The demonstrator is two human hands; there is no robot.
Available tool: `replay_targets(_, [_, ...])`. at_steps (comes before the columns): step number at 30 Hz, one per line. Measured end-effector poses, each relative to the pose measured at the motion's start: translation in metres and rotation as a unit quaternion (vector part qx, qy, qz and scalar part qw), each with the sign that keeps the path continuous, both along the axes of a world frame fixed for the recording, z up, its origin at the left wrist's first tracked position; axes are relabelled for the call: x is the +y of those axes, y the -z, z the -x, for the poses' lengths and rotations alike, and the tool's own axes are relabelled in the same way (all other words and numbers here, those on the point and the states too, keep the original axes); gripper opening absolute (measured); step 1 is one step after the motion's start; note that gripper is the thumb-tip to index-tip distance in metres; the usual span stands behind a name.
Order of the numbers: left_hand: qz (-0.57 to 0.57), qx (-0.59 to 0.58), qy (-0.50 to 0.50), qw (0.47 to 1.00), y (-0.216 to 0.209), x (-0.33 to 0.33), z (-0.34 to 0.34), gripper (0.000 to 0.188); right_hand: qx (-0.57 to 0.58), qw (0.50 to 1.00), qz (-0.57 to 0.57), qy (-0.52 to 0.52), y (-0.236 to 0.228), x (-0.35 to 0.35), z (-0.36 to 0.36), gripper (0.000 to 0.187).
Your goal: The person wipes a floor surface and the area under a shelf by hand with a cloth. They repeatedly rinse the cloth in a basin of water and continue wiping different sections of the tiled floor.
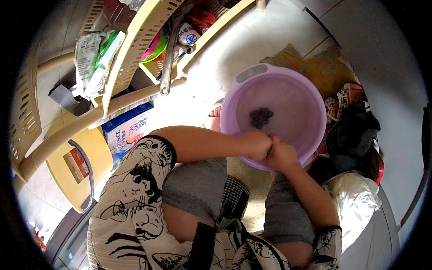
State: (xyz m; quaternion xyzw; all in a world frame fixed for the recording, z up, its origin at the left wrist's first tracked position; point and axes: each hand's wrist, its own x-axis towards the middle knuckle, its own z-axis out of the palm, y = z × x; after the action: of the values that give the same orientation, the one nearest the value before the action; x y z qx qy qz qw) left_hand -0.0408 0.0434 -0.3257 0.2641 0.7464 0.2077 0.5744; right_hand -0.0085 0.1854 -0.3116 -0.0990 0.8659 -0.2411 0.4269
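Note:
A light purple plastic basin (228,105) with cloudy water in it stands on the floor in front of my knees. In the water, left of the middle, lies a small dark clump (261,118); its material is hard to tell. My left hand (257,145) and my right hand (283,155) meet over the basin's near rim. Both sets of fingers are closed and pressed together. A sliver of something dark shows between them, mostly hidden by the hands.
A cream slotted shelf rack (135,49) with packets and a metal-handled tool (166,74) rises at the left. Below it stand a yellow bucket (101,146) and a blue-white carton (128,130). At right are a dark bag (353,135) and a white plastic bag (353,195). A yellow-brown mat (333,65) lies behind the basin.

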Motion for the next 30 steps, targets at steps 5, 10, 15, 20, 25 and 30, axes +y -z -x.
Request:
replay_targets(5, [-0.075,0.059,0.017,0.995,-0.007,-0.002,0.01,0.032,-0.058,0.995,0.023,0.076,-0.004,0.002,0.0,0.056])
replay_targets(10, [-0.144,0.138,0.002,0.98,-0.037,-0.003,0.033,0.046,-0.059,0.963,0.126,0.232,-0.027,0.007,0.014,0.059])
replay_targets(15, [-0.163,0.188,-0.092,0.964,-0.083,-0.034,0.057,0.045,-0.004,0.905,0.289,0.31,-0.067,0.015,0.029,0.056])
replay_targets(20, [0.055,0.196,0.067,0.977,-0.048,-0.037,0.061,0.044,0.195,0.98,0.007,-0.035,-0.011,0.045,0.018,0.051])
replay_targets(25, [-0.072,0.147,-0.016,0.986,-0.082,-0.042,0.051,0.05,0.078,0.953,0.211,0.204,-0.023,0.05,0.008,0.047])
replay_targets(30, [-0.026,0.176,0.006,0.984,-0.062,-0.047,0.056,0.05,0.086,0.957,0.191,0.202,-0.014,0.044,0.014,0.049])
